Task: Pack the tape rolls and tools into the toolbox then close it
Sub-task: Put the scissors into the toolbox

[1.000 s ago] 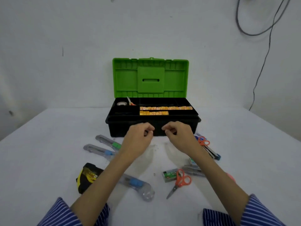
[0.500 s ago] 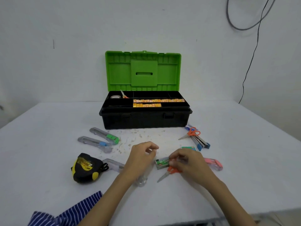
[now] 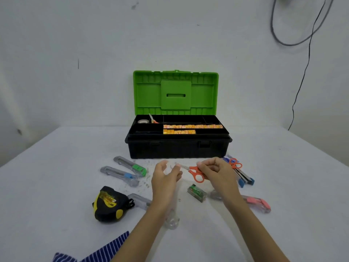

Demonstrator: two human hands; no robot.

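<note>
The right hand (image 3: 217,172) pinches small orange-handled scissors (image 3: 195,172) by their plastic loops, raised just near of the black toolbox (image 3: 177,148) (ribbed green lid upright). The left hand (image 3: 165,178) hovers beside the blade tip, fingers loosely spread, holding nothing.

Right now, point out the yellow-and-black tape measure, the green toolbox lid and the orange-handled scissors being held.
Tape measure (image 3: 110,204): head view, casing.
Lid (image 3: 175,92): head view, centre panel.
Scissors (image 3: 197,173): head view, handle.

Bare forearms, a blue-and-white striped sleeve (image 3: 105,250) at the left elbow.
</note>
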